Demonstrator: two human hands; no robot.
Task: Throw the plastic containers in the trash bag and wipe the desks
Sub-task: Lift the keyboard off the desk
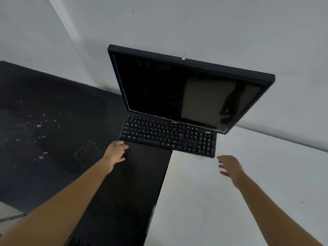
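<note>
Two bare forearms enter from the bottom edge, one over each surface. White matte worktop, right half of view, abutting a pale grey wall; black matte panel adjoining its left edge, running from the near edge toward the wall. Dark floor at left, flecked with pale scraps. Black flat monitor, screen dark, standing at the wall and tilted toward the camera. Black full-size keyboard just in front of it, long axis left to right, straddling the black panel and the white worktop, key rows facing the camera. Left hand: palm down, fingers loosely curled, empty, at the keyboard's near left corner; contact cannot be told. Right hand: fingers spread wide, empty, above the white worktop just beside the keyboard's near right corner. Plastic containers and trash bag: none in view.
</note>
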